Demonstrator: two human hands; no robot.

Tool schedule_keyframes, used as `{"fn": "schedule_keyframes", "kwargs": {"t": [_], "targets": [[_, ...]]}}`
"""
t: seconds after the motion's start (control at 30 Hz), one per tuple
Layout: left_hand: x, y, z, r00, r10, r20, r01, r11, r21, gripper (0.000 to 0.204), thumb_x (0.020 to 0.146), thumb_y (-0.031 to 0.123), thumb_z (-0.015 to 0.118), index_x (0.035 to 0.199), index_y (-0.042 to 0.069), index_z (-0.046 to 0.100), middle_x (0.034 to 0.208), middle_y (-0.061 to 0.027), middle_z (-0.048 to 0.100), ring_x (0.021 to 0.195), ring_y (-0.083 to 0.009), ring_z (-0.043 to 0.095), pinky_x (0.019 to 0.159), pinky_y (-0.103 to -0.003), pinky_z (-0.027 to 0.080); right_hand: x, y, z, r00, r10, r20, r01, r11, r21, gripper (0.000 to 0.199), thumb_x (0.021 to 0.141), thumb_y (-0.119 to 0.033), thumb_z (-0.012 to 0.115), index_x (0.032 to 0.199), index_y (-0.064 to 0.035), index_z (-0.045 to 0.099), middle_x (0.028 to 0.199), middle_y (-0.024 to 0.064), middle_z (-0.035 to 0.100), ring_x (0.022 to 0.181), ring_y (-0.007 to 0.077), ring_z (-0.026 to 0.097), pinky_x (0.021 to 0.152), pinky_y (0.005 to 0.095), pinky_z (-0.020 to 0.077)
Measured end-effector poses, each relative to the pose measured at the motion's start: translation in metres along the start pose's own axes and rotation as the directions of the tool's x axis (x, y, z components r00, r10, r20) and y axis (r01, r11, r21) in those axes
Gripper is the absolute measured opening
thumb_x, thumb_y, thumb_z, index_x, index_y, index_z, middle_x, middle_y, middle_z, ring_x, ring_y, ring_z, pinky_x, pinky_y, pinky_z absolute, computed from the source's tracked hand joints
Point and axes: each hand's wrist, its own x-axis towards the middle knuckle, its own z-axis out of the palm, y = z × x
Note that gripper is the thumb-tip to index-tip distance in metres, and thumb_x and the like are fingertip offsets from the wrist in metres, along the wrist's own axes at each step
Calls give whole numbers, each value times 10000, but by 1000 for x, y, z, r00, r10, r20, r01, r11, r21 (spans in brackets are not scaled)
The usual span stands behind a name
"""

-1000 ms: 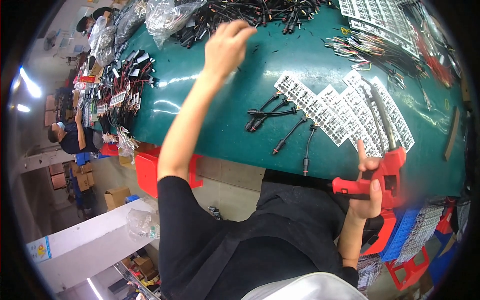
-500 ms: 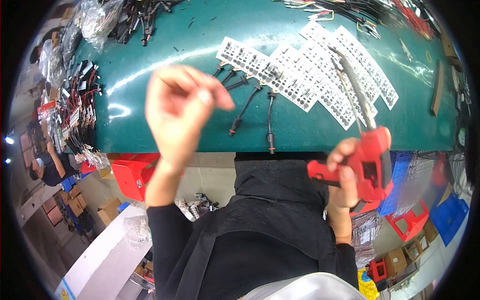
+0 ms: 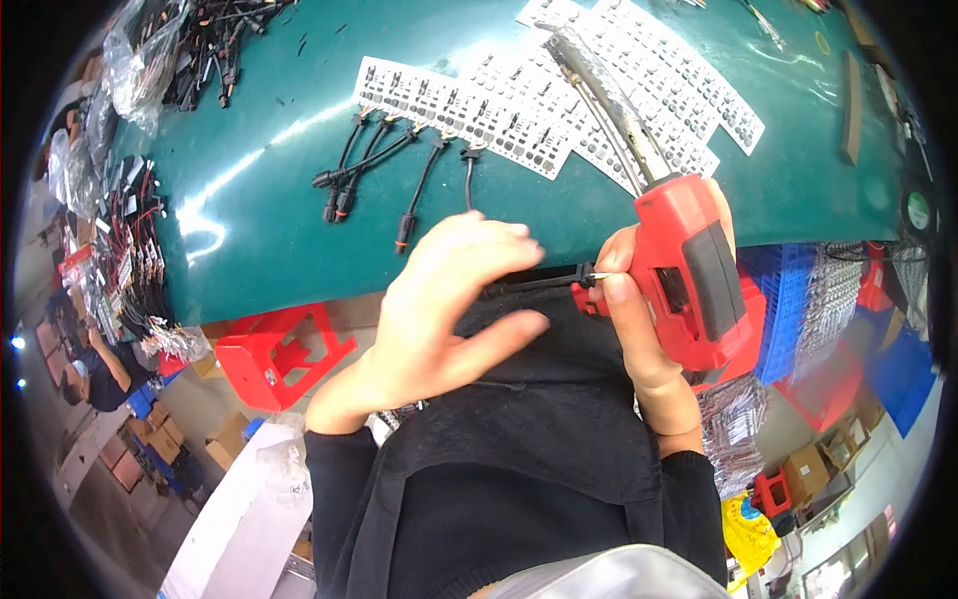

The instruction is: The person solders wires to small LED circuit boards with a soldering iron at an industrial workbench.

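In my right hand [image 3: 644, 319] is a red soldering gun [image 3: 689, 270] with a long metal barrel and a thin tube beside it. The barrel reaches over white circuit board panels [image 3: 469, 105]. My right thumb and a finger also pinch the pale wire end of a black cable [image 3: 587, 275] at the table's front edge. My left hand [image 3: 439, 309] is open, thumb and fingers apart, left of that cable, with nothing seen in it. Several black connector cables [image 3: 424, 190] hang by thin wires from the front panel's edge.
Loose cables [image 3: 225, 45] and plastic bags [image 3: 145, 75] lie at the far left of the green table [image 3: 269, 230]. Wire bundles [image 3: 130, 230] line its left edge. Below are a red stool [image 3: 274, 359] and a blue crate [image 3: 783, 309]. Another person [image 3: 100, 364] is at far left.
My left hand has come down toward my lap, its fingers spreading. The soldering gun has moved left and up. A black cable end now shows at my right fingertips. The whole view has shifted.
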Motion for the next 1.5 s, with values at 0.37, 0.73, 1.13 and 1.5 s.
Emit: {"fn": "schedule_keyframes", "kwargs": {"t": [0.37, 0.73, 1.13, 1.5], "targets": [[3, -4, 42, 910, 198, -365, -218, 976, -14, 333, 606, -87, 740, 908, -17, 616, 750, -99, 629, 643, -221, 623, 552, -286, 503, -5, -7, 3, 999, 25, 23, -25, 1000, -3, 775, 781, 61, 619, 1383, 41, 130, 886, 91, 573, 850, 160, 589, 823, 301, 473], [-3, -16, 54, 845, 308, -437, -328, 944, 30, 301, 737, -112, 661, 996, -20, 537, 919, -118, 605, 773, -257, 635, 637, -300, 512, -1, -2, 6, 989, 128, 78, -134, 987, 84, 679, 789, -9, 641, 1338, 40, 245, 876, 69, 572, 825, 144, 583, 790, 273, 461], [6, 4, 30, 927, 37, -373, -8, 997, 77, 130, 717, -28, 679, 656, 29, 578, 536, -51, 520, 436, -151, 496, 418, -252, 386, -8, -18, -14, 987, -44, 152, 123, 814, -568, 737, 734, -53, 698, 1301, 26, 234, 811, 81, 598, 711, 148, 586, 690, 278, 476], [20, -51, 36, 877, -73, -475, 239, 924, 298, 243, 757, 89, 658, 599, 72, 474, 531, -39, 497, 447, -199, 508, 421, -314, 394, -19, 10, -43, 993, 108, 56, -115, 981, 156, 793, 727, -163, 690, 1353, 12, 235, 813, 175, 585, 668, 235, 585, 621, 355, 504]]}}
